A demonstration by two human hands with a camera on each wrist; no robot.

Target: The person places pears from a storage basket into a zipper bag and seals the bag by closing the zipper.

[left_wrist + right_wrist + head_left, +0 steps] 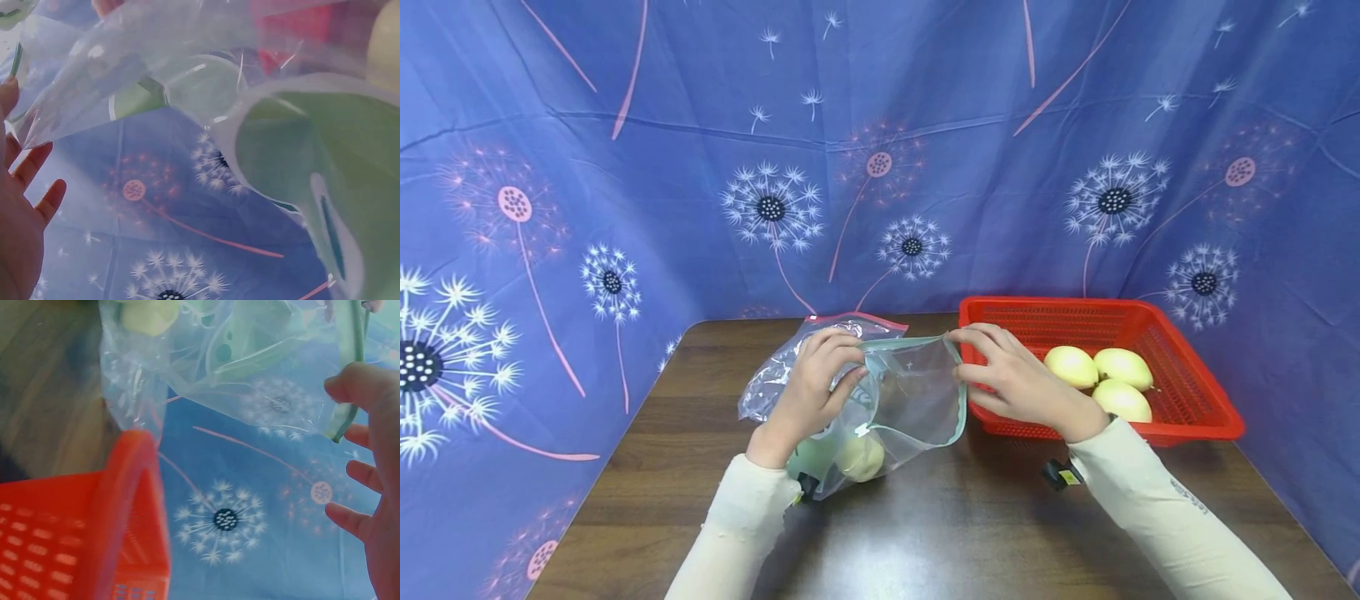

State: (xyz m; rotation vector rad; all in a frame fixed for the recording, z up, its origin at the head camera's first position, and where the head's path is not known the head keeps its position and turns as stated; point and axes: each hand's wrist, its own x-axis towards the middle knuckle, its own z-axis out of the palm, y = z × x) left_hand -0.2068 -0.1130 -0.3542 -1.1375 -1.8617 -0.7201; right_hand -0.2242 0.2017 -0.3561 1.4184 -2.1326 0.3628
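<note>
A clear zip bag [921, 408] with a pale green rim hangs between my hands, its mouth spread wide. My left hand [816, 379] pinches the rim on the left side, and its thumb and fingers also show at the bag's edge in the left wrist view. At the right corner of the mouth, my right hand [1011, 375] pinches the green strip [350, 394] between thumb and index finger, the other fingers spread. A pale yellow, pear-like fruit [861, 457] lies low inside the bag, seen through the plastic, beside green printing.
Behind my left hand lies another clear bag [767, 387] with a red zip strip. A red plastic basket [1225, 412] stands at the right with several yellow pear-like fruits [1122, 367] in it. The brown wooden table [692, 467] meets a blue dandelion-print cloth [1000, 208].
</note>
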